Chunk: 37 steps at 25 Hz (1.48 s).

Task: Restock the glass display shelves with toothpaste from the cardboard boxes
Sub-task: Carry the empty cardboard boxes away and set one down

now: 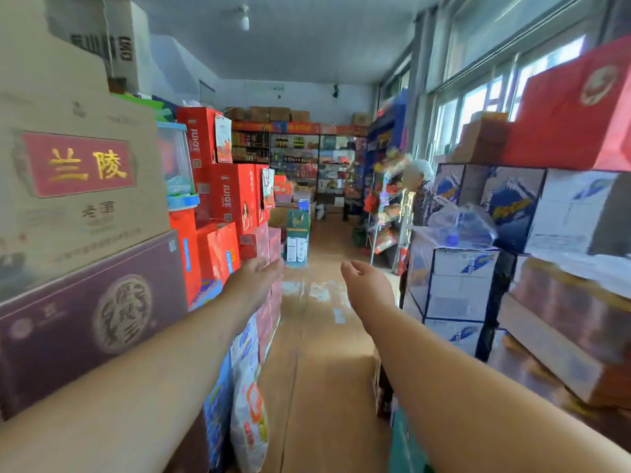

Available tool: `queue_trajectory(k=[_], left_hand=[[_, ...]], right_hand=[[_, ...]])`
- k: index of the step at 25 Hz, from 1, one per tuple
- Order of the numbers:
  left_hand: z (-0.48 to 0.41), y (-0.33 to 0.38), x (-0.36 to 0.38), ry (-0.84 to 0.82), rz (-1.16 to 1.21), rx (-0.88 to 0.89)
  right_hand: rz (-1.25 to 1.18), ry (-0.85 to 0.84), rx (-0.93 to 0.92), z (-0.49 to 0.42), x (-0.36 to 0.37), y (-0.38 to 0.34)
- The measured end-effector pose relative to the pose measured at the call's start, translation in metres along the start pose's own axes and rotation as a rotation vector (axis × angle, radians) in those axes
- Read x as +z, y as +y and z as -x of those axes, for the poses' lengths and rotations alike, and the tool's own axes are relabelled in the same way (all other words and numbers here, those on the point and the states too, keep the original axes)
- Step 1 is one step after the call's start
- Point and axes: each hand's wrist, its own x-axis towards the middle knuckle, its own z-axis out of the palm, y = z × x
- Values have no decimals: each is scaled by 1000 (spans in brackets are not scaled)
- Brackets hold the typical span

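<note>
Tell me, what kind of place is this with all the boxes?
Most likely a small grocery shop. Red juice cartons are stacked high beside the aisle, shelves of bottles stand at the far end, and a wire rack of bright snack packets stands on the right.

Person, own-view entry; two arms in view, both cut by the lower picture edge

1. left hand [255, 278]: bare at back and wrist; broad outline, fingers short, tips softened by blur
2. left forearm [136, 380]: bare along all its visible length; smooth, rounded, thick in outline, swelling toward the camera under the wide-angle lens
3. right hand [364, 285]: bare; rounded back, full outline, thumb side and knuckles discernible, fingertips indistinct
4. right forearm [461, 380]: bare from wrist to picture edge; smooth, full, same build as the left

Covering: uncovered skin throughout on both arms, fingertips to picture edge; whatever is worn higher up lies outside the picture
</note>
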Motion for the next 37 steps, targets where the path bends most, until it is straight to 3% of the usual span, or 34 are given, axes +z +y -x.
queue_trajectory(k=[8,17,28,32,37], left_hand=[[-251,-38,47,-118,-38,9],[-501,-108,150,-236,-54,-38],[-896,-120,286,-235,-90,-59],[-1060,-149,332,-231,-122,17],[-1244,-158,395,-247,-152,-29]], right_hand=[[-13,142,100,-193,79,10],[1,114,204,-439,154,91],[-22,45,210,-866,239,129],[-59,96,202,-1006,293,153],[-83,133,229,-1181,329,164]])
